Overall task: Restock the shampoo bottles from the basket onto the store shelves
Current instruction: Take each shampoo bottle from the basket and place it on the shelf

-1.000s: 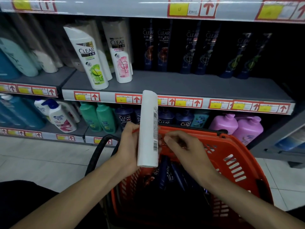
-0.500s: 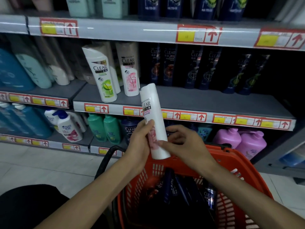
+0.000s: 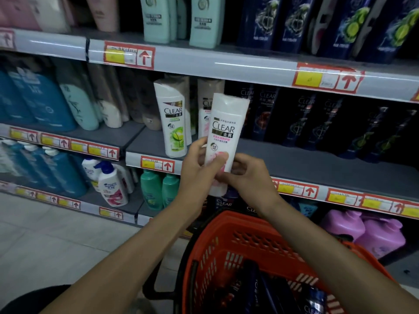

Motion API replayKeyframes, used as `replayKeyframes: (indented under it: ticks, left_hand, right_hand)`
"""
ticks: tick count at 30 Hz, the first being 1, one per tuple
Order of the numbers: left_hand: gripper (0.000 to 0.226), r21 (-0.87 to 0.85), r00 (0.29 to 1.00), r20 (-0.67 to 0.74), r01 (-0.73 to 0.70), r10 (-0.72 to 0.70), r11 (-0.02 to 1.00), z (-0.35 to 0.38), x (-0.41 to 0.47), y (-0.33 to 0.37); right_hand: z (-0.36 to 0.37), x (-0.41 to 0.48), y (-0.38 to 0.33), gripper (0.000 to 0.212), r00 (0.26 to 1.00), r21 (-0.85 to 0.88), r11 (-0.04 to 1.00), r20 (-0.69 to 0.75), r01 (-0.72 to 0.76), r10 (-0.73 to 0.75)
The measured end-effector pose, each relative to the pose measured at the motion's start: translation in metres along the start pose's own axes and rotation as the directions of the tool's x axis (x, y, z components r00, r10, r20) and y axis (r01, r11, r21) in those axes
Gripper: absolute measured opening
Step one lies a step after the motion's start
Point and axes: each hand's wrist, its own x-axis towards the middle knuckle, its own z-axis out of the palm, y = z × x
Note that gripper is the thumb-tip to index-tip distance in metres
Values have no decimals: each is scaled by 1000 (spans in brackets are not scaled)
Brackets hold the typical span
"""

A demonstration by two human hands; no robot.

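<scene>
White plastic shampoo bottle (image 3: 227, 132), pink-labelled, is held upright above the basket (image 3: 226, 227), in front of the middle shelf (image 3: 306, 162) and not yet set on it. Left hand (image 3: 197, 171) wraps the lower body, thumb across the label. Right hand (image 3: 251, 180) pinches the lower right edge. A matching pink-labelled bottle (image 3: 204, 118) stands just behind, right of a green-labelled bottle (image 3: 173, 125); the slot in front of it is the probable destination. Progress, as judged: incomplete. Several dark bottles (image 3: 260, 291) lie in the basket awaiting placement. Near shelf surface in front of the dark stock row (image 3: 317, 123) is bare.
</scene>
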Motion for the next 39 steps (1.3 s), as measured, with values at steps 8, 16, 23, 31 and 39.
replayKeyframes:
  ticks: [8,16,23,31,39]
  left_hand:
    - [41,113,997,-75,-23,31,993,-23,38,7]
    - [50,199,997,-71,-20,35,980,-30,61,-4]
    - [40,172,997,-68,29,-18,985,-27,72,-22]
    - [51,158,998,-49,35,-28,987,-26,67,-27]
    - [56,212,995,-92,61,-42,975,-29,46,-31]
  right_hand:
    - [30,46,3,42,996,87,995,-86,46,-39]
    - [43,83,1,49,978,-16,990,-154,142,-142]
    - [53,94,26,57,964,-172,976,-206,131,-166]
    - [50,92,27,66,978,-155,987,-195,48,-78]
    - [9,59,18,85,1000,-351,936,-31,-14,3]
